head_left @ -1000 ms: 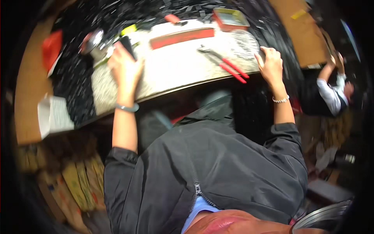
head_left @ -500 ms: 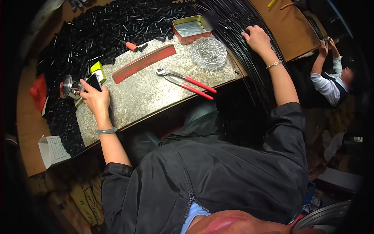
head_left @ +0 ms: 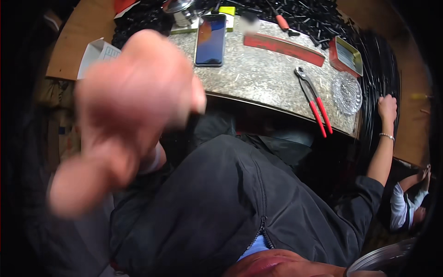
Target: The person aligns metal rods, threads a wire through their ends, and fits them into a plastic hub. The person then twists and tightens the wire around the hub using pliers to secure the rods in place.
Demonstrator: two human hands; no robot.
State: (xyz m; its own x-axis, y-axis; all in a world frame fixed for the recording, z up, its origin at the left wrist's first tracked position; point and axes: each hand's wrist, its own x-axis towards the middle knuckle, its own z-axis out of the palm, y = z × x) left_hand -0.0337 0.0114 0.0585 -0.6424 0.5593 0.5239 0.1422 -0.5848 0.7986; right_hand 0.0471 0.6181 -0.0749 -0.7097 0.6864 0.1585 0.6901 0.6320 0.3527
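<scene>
Close to the camera, my left hand is large and smeared by motion; whether its fingers are closed on anything is not clear. Beyond it a dark smartphone lies face up on the speckled stone slab. Out at the right, my right hand rests with bent fingers on a bundle of long thin black rods, apparently gripping some. Between the hands lie red-handled pliers and a red bar. A cut-glass dish stands nearer my right hand.
Small black tubular pieces heap along the back, beside a red-handled tool. A red tin holds thin pale sticks. A metal pot and white box stand at left. A co-worker sits at far right.
My left hand has let go of the phone, which now lies on the slab, and has risen toward the camera. My right hand has come down onto the rods. The view has turned.
</scene>
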